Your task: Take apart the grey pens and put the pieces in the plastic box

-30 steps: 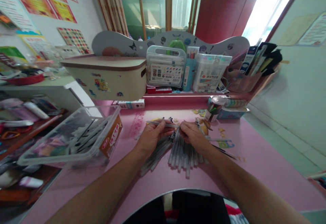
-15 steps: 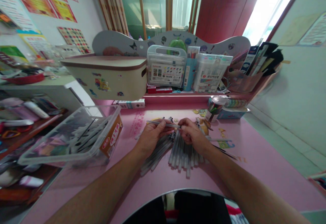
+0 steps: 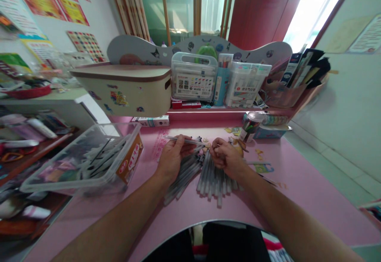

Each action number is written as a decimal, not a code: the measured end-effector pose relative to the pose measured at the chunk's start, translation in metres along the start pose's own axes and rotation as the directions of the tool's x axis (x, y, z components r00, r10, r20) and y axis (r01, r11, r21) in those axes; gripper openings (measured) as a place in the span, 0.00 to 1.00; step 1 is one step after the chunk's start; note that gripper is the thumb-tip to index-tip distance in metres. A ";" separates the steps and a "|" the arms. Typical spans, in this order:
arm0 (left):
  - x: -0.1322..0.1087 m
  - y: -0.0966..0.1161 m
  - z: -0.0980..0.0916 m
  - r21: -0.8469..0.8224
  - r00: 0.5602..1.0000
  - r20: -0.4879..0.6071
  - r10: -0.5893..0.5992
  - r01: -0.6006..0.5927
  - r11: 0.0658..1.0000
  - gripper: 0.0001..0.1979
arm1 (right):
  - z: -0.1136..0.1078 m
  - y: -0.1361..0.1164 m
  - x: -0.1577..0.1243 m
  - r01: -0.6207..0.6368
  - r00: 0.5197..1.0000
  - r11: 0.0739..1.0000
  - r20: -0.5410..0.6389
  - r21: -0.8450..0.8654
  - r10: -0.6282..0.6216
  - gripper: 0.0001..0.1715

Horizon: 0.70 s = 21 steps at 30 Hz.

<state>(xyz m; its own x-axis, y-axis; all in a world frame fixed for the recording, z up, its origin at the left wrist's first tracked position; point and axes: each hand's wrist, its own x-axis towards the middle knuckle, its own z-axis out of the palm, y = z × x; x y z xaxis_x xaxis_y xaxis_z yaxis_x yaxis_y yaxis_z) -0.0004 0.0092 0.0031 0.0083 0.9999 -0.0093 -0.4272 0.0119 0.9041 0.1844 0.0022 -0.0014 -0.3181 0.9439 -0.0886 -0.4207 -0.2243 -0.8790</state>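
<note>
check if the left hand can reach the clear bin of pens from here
Probably yes: the clear bin sits open-topped just beside the left hand, with only pink desk between, though its grip holds a pen.

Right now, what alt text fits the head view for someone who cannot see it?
The person's left hand holds a pen over a pink desk, while the right hand rests curled on a pile of pens. A clear box of more pens sits to the left.

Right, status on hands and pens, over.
Left hand pinches one pen above the pen pile. Right hand curled beside it, grip unclear. Clear box of pens sits left, apart.
</note>
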 end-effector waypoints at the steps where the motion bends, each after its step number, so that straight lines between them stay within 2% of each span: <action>1: 0.000 0.000 0.000 0.000 1.000 0.000 0.009 -0.009 1.000 0.18 | -0.001 -0.001 0.000 -0.032 0.999 0.998 0.024 0.047 0.031 0.12; 4: -0.004 0.001 0.003 0.050 0.999 0.037 0.023 -0.025 0.998 0.19 | -0.002 -0.005 -0.002 -0.121 0.991 0.990 0.065 0.079 0.116 0.12; 7: -0.011 0.004 0.008 0.101 0.994 0.104 0.019 -0.029 0.994 0.18 | 0.003 -0.005 -0.004 -0.162 0.986 0.985 0.041 -0.059 0.164 0.14; 9: -0.012 0.007 0.010 0.061 0.993 0.109 0.038 -0.045 0.997 0.17 | 0.006 -0.005 -0.004 -0.158 0.986 0.977 0.030 -0.142 0.164 0.17; 11: -0.008 0.013 0.008 -0.055 0.994 0.055 0.089 -0.086 0.995 0.14 | 0.006 -0.005 -0.003 -0.118 0.993 0.982 -0.007 -0.149 0.118 0.18; 13: -0.001 0.020 0.004 -0.207 0.988 -0.066 0.142 -0.153 0.966 0.11 | 0.004 -0.006 0.000 -0.036 0.994 0.993 -0.110 -0.111 0.023 0.16; 16: 0.007 0.028 -0.001 -0.356 0.961 -0.243 0.135 -0.218 0.909 0.07 | 0.000 -0.006 0.004 0.105 0.943 0.989 -0.307 -0.100 -0.131 0.14; 18: 0.004 0.029 0.001 -0.384 0.970 -0.236 0.052 -0.143 0.912 0.05 | -0.001 -0.005 0.005 0.165 0.904 0.974 -0.370 -0.153 -0.212 0.12; 21: -0.010 0.022 0.013 -0.347 0.989 -0.042 -0.139 0.116 0.931 0.09 | 0.004 0.000 0.001 0.205 0.894 0.926 -0.324 -0.316 -0.309 0.13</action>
<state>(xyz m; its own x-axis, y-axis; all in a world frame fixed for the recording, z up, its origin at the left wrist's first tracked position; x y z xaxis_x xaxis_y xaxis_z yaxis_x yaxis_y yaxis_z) 0.0013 -0.0001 0.0288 0.0296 0.9878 -0.1531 -0.7103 0.1285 0.6920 0.1805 0.0022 0.0008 0.1206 0.9919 0.0405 -0.1864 0.0627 -0.9805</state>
